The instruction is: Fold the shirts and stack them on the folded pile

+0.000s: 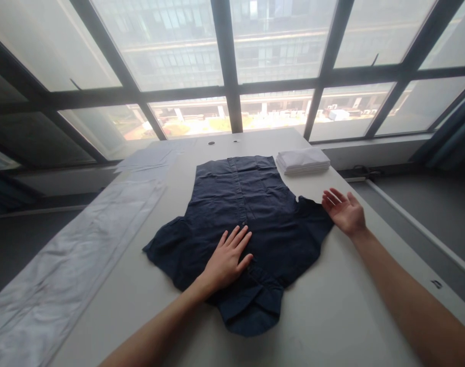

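Observation:
A dark navy short-sleeved shirt (263,204) lies spread out on the white table, its collar pointing toward me and its hem toward the window. The button strip runs down its middle. Flat on the upper chest near that strip rests my left hand (229,257), fingers stretched out. My right hand (345,211) is at the edge of the right-hand sleeve, palm turned up and fingers apart. Whether its fingertips touch the sleeve I cannot tell. Neither hand grips anything.
A folded stack of white cloth (303,160) sits at the table's back right. Along the left lies a long, wrinkled white cloth (72,260). The white table (343,306) reaches toward large windows (274,46). A small dark fitting (436,284) shows near its right edge.

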`<state>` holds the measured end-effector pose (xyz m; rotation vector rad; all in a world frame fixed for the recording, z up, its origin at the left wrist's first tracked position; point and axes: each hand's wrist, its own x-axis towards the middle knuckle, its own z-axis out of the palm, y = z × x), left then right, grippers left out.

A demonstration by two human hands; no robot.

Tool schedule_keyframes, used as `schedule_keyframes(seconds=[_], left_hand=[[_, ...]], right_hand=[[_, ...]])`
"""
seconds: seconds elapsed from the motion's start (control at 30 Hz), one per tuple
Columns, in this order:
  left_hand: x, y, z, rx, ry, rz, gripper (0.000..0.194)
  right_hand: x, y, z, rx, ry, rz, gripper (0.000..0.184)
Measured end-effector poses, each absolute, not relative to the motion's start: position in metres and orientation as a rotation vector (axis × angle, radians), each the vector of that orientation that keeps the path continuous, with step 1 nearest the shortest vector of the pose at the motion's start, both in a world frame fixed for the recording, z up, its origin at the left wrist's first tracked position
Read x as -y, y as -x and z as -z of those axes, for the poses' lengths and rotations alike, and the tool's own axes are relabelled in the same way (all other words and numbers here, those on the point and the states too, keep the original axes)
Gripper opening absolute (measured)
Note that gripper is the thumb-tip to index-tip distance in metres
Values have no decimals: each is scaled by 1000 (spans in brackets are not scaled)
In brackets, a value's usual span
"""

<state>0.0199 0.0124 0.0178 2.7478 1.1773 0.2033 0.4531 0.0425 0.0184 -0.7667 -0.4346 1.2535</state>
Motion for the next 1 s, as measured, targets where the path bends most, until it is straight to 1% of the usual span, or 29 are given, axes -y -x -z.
schedule_keyframes(seconds=[0.1, 0.17, 0.2, 0.27, 0.37, 0.43, 0.5, 0.6, 0.67, 0.7, 0.77, 0.83, 0.9, 1.0], left_hand=[[-12, -19, -17, -1172, -2752, -216, 62], [-12, -19, -17, -1170, -2750, -213, 62], [-12, -19, -16, -1170, -2749, -211, 62], [-12, -19, -15, -1166, -2742, -218, 62], [-12, -19, -14, -1154, -2701, -249, 62], [-10, -20, -15, -1128, -2629, -288, 62], [-11, -21, -17, -1106, -2491, -399, 61], [-19, -18, -21, -1092, -2065, -801, 48], [-32, -8, -22, -1028, -1601, -1073, 39], [-40, -2, -23, -978, -1345, -1147, 36], [-57, 14, -23, -885, -872, -1200, 30], [-71, 29, -25, -823, -550, -1218, 26], [-80, 41, -27, -781, -399, -1237, 25], [-88, 55, -29, -753, -351, -1229, 26]], right_hand=[[-32, -416, -40, 566, 787, -1319, 45], [-23, -377, -49, 735, 856, -1400, 55], [-19, -357, -50, 813, 877, -1473, 60], [-11, -321, -46, 865, 847, -1638, 62], [-6, -290, -28, 775, 832, -1755, 54], [-6, -285, -18, 628, 785, -1795, 46], [-8, -288, -12, 491, 717, -1830, 41], [-10, -294, -10, 398, 669, -1865, 40], [-10, -295, -11, 380, 661, -1877, 40], [-10, -295, -11, 377, 659, -1879, 40], [-9, -294, -11, 375, 657, -1880, 40], [-9, -293, -11, 373, 655, -1882, 40], [-9, -294, -11, 368, 648, -1886, 41], [-10, -296, -10, 362, 634, -1885, 41]])
